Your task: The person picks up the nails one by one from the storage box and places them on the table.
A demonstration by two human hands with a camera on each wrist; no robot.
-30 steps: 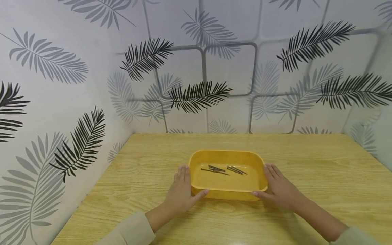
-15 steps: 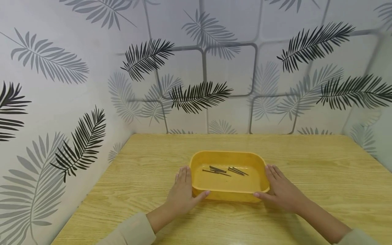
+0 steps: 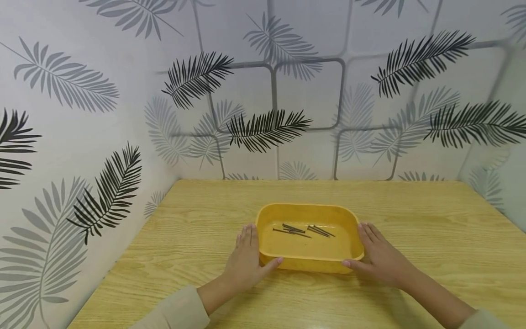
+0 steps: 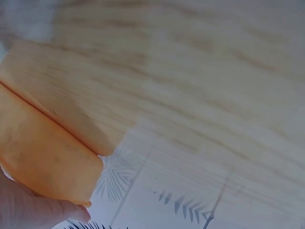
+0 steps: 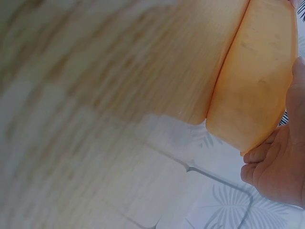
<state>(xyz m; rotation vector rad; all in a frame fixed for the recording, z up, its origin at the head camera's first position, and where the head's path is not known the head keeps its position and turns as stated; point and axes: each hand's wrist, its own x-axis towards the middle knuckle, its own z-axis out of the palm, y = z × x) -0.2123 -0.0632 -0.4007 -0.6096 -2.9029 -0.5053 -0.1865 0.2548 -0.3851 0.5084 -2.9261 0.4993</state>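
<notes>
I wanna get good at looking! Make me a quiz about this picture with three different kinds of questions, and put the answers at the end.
1. True or false: the thin, dark metal nails lie inside the yellow, round-cornered plastic tub.

2. What is printed on the pale wall behind the yellowish wood-grain table?
A) red polka dots
B) black and grey feathery leaves
C) blue stars

3. Fill in: the person's bare left hand and bare right hand touch opposite ____ of the tub.

Key: 1. True. 2. B. 3. Ends.
</notes>
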